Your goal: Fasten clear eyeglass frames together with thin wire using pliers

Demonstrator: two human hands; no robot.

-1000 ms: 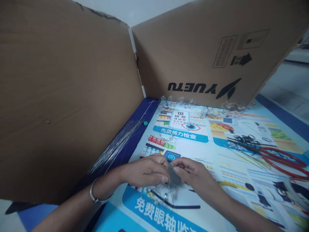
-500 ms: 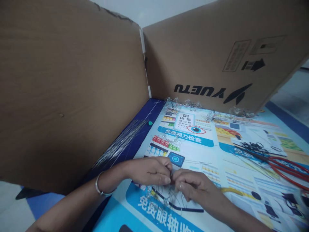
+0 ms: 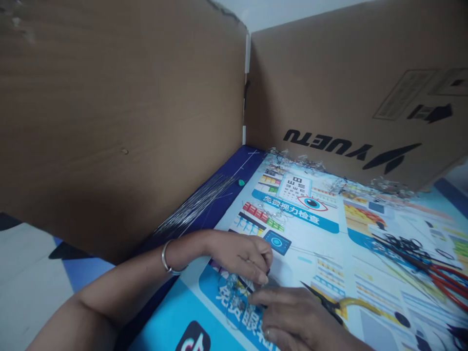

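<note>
Curling fingers point(image 3: 260, 277) near small clear pieces point(image 3: 234, 298)

The left hand point(image 3: 243, 256) and right hand point(image 3: 298, 314) are facing each other closely over a printed sheet point(image 3: 171, 312).
Any item between them is remaining unidentifiable; clear wired pieces point(image 3: 231, 282) are lying just beside; yellow-handled pliers point(image 3: 343, 304) are lying near the right hand; red-handled scissors point(image 3: 440, 281) are lying beside black rings point(image 3: 404, 242); thin wires point(image 3: 199, 202) are lying along a cardboard panel point(image 3: 127, 122).
</note>
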